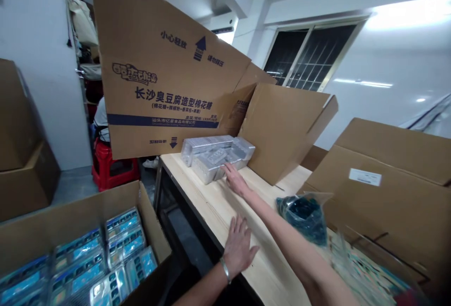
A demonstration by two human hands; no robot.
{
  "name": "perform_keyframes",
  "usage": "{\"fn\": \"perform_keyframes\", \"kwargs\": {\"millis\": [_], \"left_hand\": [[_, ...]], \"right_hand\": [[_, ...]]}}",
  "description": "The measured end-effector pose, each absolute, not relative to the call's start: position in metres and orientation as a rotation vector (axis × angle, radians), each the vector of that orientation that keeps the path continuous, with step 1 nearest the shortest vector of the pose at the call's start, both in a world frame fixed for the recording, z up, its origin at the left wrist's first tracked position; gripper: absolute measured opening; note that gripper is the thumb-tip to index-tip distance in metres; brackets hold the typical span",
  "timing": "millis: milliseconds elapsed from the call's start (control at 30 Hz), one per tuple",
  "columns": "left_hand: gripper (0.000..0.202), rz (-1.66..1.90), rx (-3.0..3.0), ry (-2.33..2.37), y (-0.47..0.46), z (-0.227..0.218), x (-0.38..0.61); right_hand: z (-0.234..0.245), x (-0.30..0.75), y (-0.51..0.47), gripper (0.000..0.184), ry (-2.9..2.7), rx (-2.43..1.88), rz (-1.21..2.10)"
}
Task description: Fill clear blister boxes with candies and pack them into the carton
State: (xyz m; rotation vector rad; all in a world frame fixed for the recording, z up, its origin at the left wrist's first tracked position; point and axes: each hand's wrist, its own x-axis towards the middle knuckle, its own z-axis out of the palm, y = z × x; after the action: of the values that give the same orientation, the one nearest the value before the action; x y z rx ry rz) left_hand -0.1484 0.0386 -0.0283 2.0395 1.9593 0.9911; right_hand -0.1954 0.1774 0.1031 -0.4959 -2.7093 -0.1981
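Observation:
My right hand (235, 180) reaches across the light wooden table (207, 202), its fingers stretched out against the near side of the clear plastic packs (211, 158). These packs are shiny and stacked in a low block at the far end of the table; what they hold is too unclear to make out. Closer to me, my left hand (240, 249), with a silver bracelet (225, 270) on its wrist, lies flat over the tabletop. Its fingers are apart and nothing is in them.
Behind the packs stands a large opened carton (169, 75) with printed text. At lower left, a box (155, 226) contains blue packaged items (79, 261). Right of my arm are a bag of dark blue pieces (306, 216) and another carton (384, 202). A red stool (116, 167) stands beyond.

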Motion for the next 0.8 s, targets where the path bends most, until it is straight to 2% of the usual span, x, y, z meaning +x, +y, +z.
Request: {"fn": "perform_keyframes", "kwargs": {"millis": [100, 233, 333, 500, 800], "left_hand": [[0.055, 1.073, 2.026, 1.956, 0.04, -0.035, -0.148], [0.049, 1.154, 2.029, 1.931, 0.043, -0.044, -0.147], [0.046, 1.202, 2.044, 1.908, 0.046, -0.05, -0.146], [0.042, 1.256, 2.045, 1.903, 0.05, -0.057, -0.145], [0.037, 1.306, 1.995, 1.837, 0.047, -0.049, -0.144]], "right_hand": [[0.119, -0.255, 0.22, 0.055, -2.777, -0.519, -0.212], [0.112, -0.287, 0.261, 0.057, -2.874, -0.554, -0.172], [0.099, -0.288, 0.275, 0.052, -2.885, -0.53, -0.156], [0.085, -0.278, 0.286, 0.043, -2.811, -0.313, -0.484], [0.08, -0.238, 0.272, 0.043, -2.687, -0.109, -0.645]]}}
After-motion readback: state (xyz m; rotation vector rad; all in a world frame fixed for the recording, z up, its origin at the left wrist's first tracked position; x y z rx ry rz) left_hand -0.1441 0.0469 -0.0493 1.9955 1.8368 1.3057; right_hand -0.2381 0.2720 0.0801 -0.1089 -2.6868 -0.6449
